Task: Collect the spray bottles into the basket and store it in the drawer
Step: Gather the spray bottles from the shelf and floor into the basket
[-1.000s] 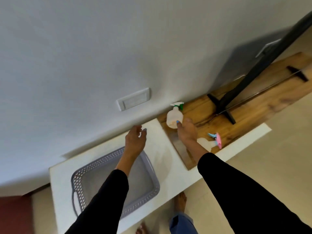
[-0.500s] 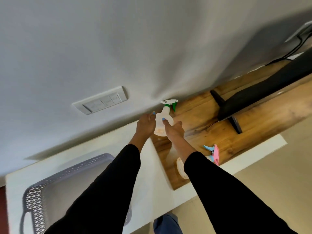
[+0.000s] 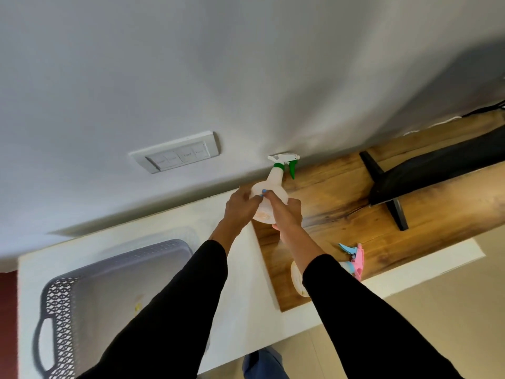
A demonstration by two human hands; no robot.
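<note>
A white spray bottle with a green trigger [image 3: 276,176] stands near the wall at the left end of the wooden board [image 3: 341,203]. My left hand [image 3: 240,206] wraps its body from the left and my right hand [image 3: 285,212] grips it from the right. A second white bottle with a pink and blue trigger [image 3: 355,259] lies on the board's near edge, mostly hidden behind my right sleeve. A grey perforated basket [image 3: 62,299] with a handle sits empty at the left of the white countertop [image 3: 246,283].
A black stand [image 3: 390,187] with flat feet occupies the board to the right of the bottle. A switch plate [image 3: 177,155] is set in the grey wall just above the counter. Beige floor lies below the counter's front edge.
My left hand has crossed from above the basket to the green-trigger bottle, and both hands now hold it. The view has shifted right, so the basket sits farther left.
</note>
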